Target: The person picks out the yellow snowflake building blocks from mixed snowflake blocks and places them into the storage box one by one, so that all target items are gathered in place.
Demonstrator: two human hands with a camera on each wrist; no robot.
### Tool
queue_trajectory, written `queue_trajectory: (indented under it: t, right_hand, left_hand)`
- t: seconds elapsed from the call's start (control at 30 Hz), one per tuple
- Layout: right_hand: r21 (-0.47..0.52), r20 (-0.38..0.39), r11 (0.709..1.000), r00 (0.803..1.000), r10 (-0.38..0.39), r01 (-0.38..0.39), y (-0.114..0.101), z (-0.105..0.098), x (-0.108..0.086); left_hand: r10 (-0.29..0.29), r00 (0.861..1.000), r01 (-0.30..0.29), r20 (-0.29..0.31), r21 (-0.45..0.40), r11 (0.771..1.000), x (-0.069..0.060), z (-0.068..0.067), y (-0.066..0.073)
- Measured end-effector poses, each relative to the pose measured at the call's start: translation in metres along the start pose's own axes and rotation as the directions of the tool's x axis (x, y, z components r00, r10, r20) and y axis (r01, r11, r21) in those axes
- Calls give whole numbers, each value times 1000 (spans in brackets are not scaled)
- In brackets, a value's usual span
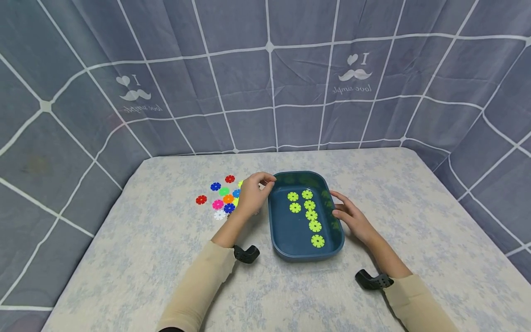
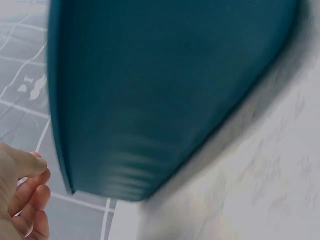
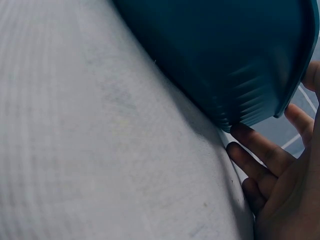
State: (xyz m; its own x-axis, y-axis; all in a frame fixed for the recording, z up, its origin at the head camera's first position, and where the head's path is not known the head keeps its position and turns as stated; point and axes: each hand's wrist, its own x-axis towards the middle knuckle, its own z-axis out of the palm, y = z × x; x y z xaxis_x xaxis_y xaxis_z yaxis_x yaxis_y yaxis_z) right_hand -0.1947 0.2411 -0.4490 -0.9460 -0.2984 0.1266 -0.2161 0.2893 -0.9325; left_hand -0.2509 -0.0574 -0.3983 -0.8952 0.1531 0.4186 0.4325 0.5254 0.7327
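Blue tray (image 1: 290, 235): sits on the table (image 1: 269, 299), between left hand (image 1: 254, 193) and right hand (image 1: 354, 217). Holds seven yellow-green notched discs (image 1: 309, 205), five in a rough column toward its right side, two beside the far end of that column. At the left rim, near the far corner: thumb tip brought against a bent index finger, other left fingers curled; cannot tell whether pinching anything. At the right wall: right fingers spread apart, tips touching the tray's side and rim. On the table left of the tray: a loose scatter of coloured discs (image 1: 228, 198) in red, blue, pink, orange, green and white, partly hidden by the left hand. Underneath everything: a pale top mottled with faint blue, rounded at the far corners. Behind and on both sides: grey-blue curtain (image 1: 240, 83), lightly creased, gridded with white lines, printed with hearts, moustaches and mirror-reversed lettering.
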Motion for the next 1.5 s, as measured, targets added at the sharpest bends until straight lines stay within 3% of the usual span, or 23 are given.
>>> queue_trajectory:
  t: [0.2, 0.5, 0.73, 1.0, 1.3, 1.5]
  right_hand:
    - [-1, 2, 1000, 1000, -3, 3, -1, 0, -1]
    - [-4, 2, 1000, 1000, -3, 3, -1, 0, 0]
    - [-6, -4, 1000, 1000, 4, -4, 0, -1, 0]
    - [-1, -2, 1000, 1000, 9, -9, -1, 0, 0]
    - [-1, -4, 1000, 1000, 11, -11, -1, 1, 0]
    - [2, -2, 1000, 1000, -1, 1, 1, 0, 0]
  left_hand:
    - [-47, 998, 47, -43, -1, 999, 4, -15, -11]
    - [-153, 987, 154, -46, 15, 988, 10, -33, -32]
    - [-213, 976, 217, -46, 92, 972, 11, -35, -50]
    - [-334, 942, 337, -41, 143, 931, 12, -34, -68]
    - [-386, 922, 384, -32, 191, 903, 10, -33, -81]
    - [-384, 923, 380, -30, 225, 897, 10, -31, -84]
